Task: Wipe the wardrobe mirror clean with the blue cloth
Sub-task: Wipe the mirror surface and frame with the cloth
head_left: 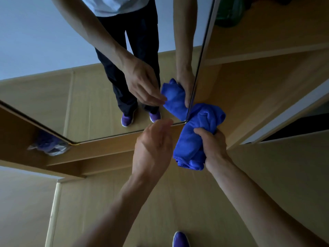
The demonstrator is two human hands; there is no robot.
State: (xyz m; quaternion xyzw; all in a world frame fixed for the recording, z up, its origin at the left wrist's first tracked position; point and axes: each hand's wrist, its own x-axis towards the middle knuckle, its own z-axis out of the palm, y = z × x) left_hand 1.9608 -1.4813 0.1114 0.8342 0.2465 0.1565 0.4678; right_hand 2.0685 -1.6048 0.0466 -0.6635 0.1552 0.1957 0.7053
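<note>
Where the picture ends at the bottom, one purple shoe (180,239) stands on the pale wood floor (110,202). Two bare arms reach out from there.

The left hand (154,139) is flat, with its fingers straight and close together. It holds nothing. It looks a bit blurry. It is just beside the blue cloth (195,136), on the cloth's left side, and I cannot tell if it touches it.

The right hand (212,146) grips the blue cloth tight. Its fingers curl round the middle of the cloth. The cloth is bunched up into a thick roll. One end hangs below the hand. The other end sticks up and sits right at the bottom right corner of the mirror (85,97).

The mirror is on the wardrobe (267,82), which is made of light wood. In the mirror you can see the person's two hands, the blue cloth, dark trousers, a white shirt and two purple shoes.

To the left, under the mirror's edge, a blurry purple and silver bundle (48,143) lies on a wood ledge. Far up on the right, past the mirror's edge, a green thing (228,11) sits on a wardrobe shelf.
</note>
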